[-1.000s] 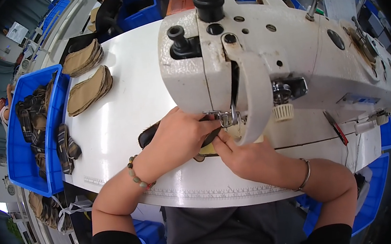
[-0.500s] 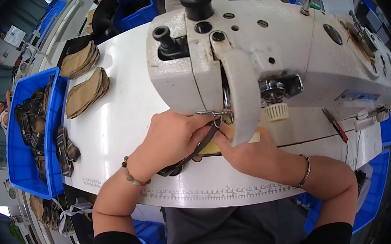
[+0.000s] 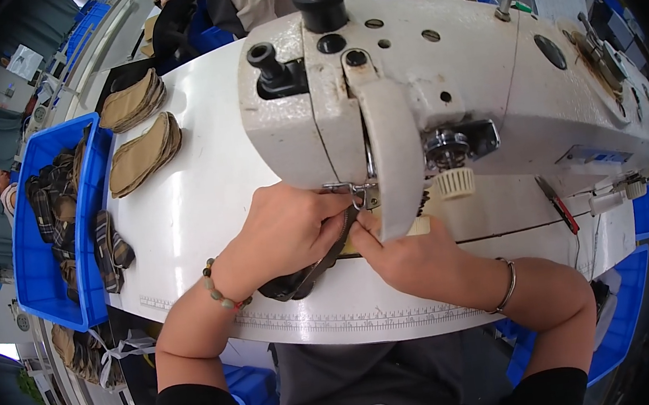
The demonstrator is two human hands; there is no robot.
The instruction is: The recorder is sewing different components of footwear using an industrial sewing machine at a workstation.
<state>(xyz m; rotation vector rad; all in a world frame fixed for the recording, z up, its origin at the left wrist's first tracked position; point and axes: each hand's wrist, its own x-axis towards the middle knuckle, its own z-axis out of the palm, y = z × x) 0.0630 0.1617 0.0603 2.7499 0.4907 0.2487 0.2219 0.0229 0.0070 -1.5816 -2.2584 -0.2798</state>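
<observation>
A white sewing machine (image 3: 288, 127) stands over the table, and both hands are at its needle area. My left hand (image 3: 284, 231), closed, grips a dark fabric piece (image 3: 313, 274) just left of the presser foot (image 3: 357, 193). The piece curves from the foot down under that hand, showing a narrow edge and a rounded dark end. Fingertips of my right hand (image 3: 419, 262) press on the same fabric from the right, close below the foot. Part of this hand is hidden behind the machine's white front guard (image 3: 397, 154). The needle tip cannot be made out.
Two stacks of tan fabric pieces (image 3: 145, 155) lie at the left. Beside them, a blue bin (image 3: 89, 297) holds plaid pieces, with a plaid bundle (image 3: 111, 251) against it. Red-handled snips (image 3: 559, 208) lie right. A printed ruler (image 3: 354, 319) runs along the near edge.
The dark fabric piece has swung round a little, with more of its rounded end showing below my left hand. My right fingertips have shifted slightly left. Behind the machine, a person has moved.
</observation>
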